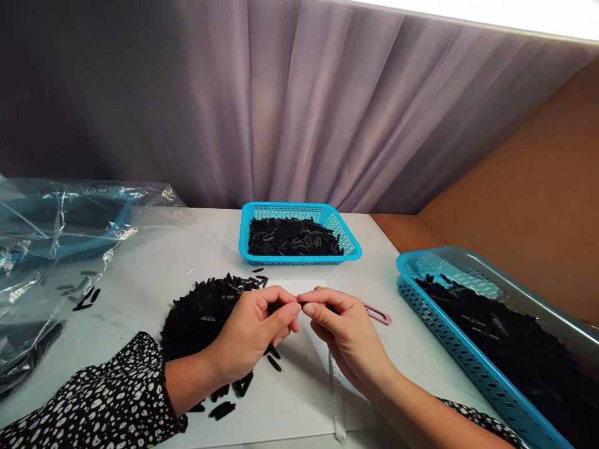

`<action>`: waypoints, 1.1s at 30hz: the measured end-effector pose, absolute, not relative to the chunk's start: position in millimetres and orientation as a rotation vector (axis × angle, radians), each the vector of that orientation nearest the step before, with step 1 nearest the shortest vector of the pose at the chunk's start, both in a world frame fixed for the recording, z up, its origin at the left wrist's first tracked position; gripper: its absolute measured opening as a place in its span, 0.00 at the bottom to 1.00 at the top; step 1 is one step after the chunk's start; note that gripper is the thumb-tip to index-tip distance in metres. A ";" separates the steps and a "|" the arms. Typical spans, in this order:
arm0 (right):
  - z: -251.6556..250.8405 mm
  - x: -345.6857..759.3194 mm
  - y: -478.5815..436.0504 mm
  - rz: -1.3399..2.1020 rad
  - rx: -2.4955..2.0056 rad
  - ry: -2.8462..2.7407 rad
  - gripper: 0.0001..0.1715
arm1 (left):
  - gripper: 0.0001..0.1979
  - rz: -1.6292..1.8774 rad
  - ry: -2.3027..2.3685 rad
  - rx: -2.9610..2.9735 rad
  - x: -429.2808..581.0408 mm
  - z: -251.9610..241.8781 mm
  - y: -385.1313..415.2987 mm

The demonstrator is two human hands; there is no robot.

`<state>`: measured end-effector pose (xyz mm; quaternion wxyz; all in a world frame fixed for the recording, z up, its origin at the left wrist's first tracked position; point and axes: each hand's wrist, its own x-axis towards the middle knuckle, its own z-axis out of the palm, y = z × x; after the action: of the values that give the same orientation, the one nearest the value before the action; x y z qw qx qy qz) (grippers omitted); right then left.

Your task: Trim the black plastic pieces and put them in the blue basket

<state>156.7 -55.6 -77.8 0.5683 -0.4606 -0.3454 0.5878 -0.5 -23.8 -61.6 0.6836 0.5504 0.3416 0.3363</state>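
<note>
Just right of a heap of small black pieces (199, 315), my left hand (262, 324) is closed, thumb pressed to the fingers. My right hand (339, 330) meets it at the fingertips, also in a pinch. A small dark bit shows between the two hands; most of it is hidden by the fingers, and its shape is too small to tell. Behind my right hand a pink tool (380, 315) sticks out, its rest covered by the hand. Several loose black pieces (222, 410) lie below my left wrist.
A blue basket (299, 259) of black pieces stands at the back. Another, larger blue basket (463, 349) with similar pieces is at the right, by a brown panel (524, 187). Clear plastic bags (60, 231) cover the left side. A clear strip (337, 399) lies in front.
</note>
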 end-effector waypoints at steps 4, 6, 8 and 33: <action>-74.2 155.1 -57.9 1.532 -1.004 -0.652 0.14 | 0.19 0.788 0.691 1.199 -1.7 -65.2 -24.1; -73.8 154.5 -59.5 1.605 -0.970 -0.606 0.16 | 0.19 0.815 0.679 1.188 -2.0 -65.6 -24.7; -73.8 154.0 -60.9 1.654 -0.950 -0.578 0.16 | 0.20 0.818 0.674 1.167 -1.5 -64.5 -25.1; -77.2 163.9 -57.1 1.432 -1.050 -0.984 0.08 | 0.10 0.515 0.743 0.917 -0.8 -44.6 -23.1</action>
<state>163.9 -57.1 -77.2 0.5277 -0.4395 -0.4116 0.5992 -0.8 -23.1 -44.6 0.7997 0.4276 0.3463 0.2401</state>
